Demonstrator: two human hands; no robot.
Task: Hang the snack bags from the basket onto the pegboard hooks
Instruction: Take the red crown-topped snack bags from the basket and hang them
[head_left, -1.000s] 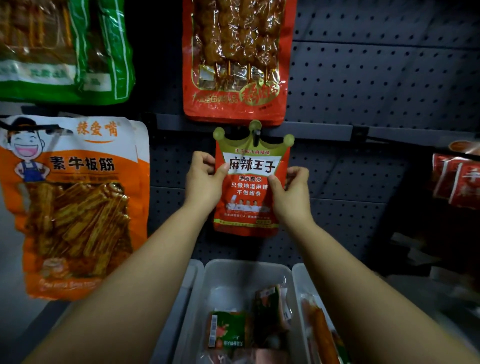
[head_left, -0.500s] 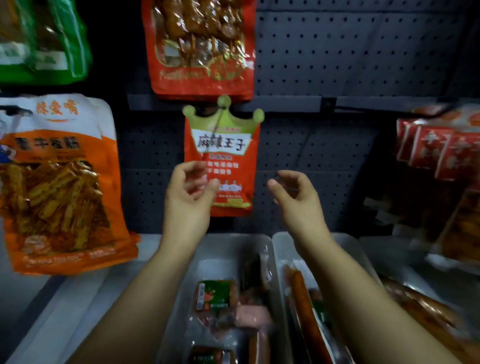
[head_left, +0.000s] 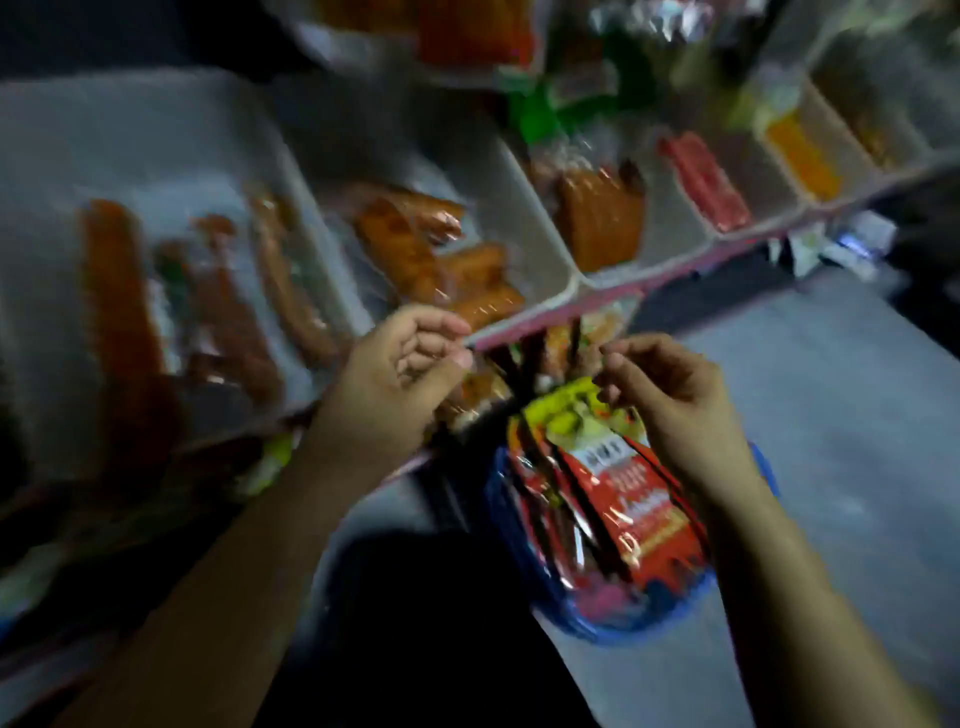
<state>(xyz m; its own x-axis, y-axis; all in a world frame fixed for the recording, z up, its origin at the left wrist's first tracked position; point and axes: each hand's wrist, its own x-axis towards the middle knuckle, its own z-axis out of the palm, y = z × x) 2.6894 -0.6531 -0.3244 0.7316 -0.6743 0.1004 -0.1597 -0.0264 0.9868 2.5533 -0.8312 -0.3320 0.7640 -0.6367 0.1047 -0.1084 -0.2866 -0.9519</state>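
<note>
Snack bags (head_left: 618, 499): a stack of red packets with yellow-green crown tops, standing on edge in the blue basket (head_left: 727, 597). The basket sits on the grey floor (head_left: 857, 415), below the shelf edge and just under both hands. Picture blurred by head motion; the count of bags cannot be told.

Change: a second ago both hands pinched one such crown-topped bag at a hook on the pegboard; half a second ago they had let go and it hung alone. Now the view has swung down and away; pegboard and hooks are out of sight, and the basket has come into view. Judgement: one bag is hung and done, and the step in hand is fetching the next.

Right hand (head_left: 670, 405): over the top of the stack, fingers loosely curled. Fingertips are at or just above the yellow-green crowns; whether they touch or pinch one cannot be told through the blur.

Left hand (head_left: 395, 384): beside the shelf's pink edge (head_left: 524, 327), near the basket but apart from the bags, fingers loosely curled, holding nothing that can be seen.

Surroundings: white trays (head_left: 556, 270) side by side on the shelf, holding orange-brown wrapped snacks (head_left: 431, 249), long dark-red sticks (head_left: 124, 332) and red strips (head_left: 706, 182).

Outlook: many bags appear to remain, so the task looks far from finished. Packed tight, one bag may drag its neighbours up when lifted.
</note>
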